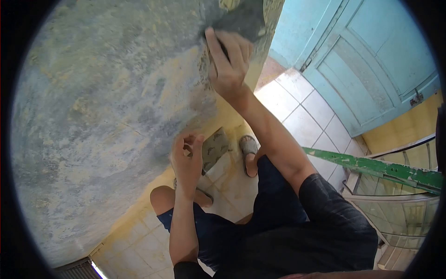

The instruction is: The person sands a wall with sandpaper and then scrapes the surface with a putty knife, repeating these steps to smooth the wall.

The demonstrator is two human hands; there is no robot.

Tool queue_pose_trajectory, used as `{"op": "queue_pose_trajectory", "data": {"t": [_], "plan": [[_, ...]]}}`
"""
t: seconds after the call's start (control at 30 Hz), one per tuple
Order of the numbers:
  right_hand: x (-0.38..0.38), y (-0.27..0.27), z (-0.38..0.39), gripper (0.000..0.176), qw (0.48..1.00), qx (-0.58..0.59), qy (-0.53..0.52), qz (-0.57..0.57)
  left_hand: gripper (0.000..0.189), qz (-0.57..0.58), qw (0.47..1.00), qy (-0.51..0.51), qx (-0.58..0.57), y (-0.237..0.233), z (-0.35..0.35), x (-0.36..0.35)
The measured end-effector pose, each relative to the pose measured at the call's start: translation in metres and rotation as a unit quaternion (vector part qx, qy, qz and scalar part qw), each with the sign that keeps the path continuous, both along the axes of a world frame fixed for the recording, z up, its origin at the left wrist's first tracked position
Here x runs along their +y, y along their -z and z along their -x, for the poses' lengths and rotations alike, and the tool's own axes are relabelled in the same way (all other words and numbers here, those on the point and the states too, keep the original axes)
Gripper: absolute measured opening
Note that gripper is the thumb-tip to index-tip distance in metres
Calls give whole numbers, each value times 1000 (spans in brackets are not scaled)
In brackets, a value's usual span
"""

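Note:
My right hand (230,63) is up at the rough, patchy wall (107,107), close to its right edge. Its fingers are bent around something dark, mostly hidden by the hand, that I cannot make out. A dark grey patch (244,21) shows on the wall just above the knuckles. Lower down, my left hand (186,156) hovers in front of the wall, fingers loosely curled and apart from the thumb, with nothing visible in them. Beyond that hand, low by the feet, is a grey-brown flat piece (216,149) with dark printed marks.
A light blue door (371,60) stands at the upper right. Below it a chipped green bar (371,167) crosses beside glazed frames (404,214). White floor tiles (309,111) lie near the door. My sandalled foot (249,149) stands near the wall's base.

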State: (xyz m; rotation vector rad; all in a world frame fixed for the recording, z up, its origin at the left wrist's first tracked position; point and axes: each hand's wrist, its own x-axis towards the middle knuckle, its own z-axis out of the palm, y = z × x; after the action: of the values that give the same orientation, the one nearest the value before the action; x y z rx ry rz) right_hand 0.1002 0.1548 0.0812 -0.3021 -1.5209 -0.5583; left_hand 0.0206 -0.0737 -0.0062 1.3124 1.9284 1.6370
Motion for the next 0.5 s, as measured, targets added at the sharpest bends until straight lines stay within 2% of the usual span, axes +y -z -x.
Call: {"op": "queue_pose_trajectory", "data": {"t": [0.07, 0.17, 0.3, 0.4, 0.5], "plan": [[-1, -3, 2, 44, 1000, 15, -3, 9, 21, 5, 1000, 4, -5, 2, -4, -2], [-3, 28, -3, 44, 999, -9, -37, 1, 20, 4, 1000, 1, 4, 0, -5, 1], [6, 7, -6, 47, 998, -17, -53, -14, 18, 20, 1000, 2, 5, -1, -5, 4], [1, -17, -2, 46, 1000, 17, -15, 19, 18, -4, 1000, 8, 1, -4, -7, 4], [-8, 21, -1, 44, 998, -13, -66, 10, 18, 14, 1000, -2, 12, 1, -7, 2]]}}
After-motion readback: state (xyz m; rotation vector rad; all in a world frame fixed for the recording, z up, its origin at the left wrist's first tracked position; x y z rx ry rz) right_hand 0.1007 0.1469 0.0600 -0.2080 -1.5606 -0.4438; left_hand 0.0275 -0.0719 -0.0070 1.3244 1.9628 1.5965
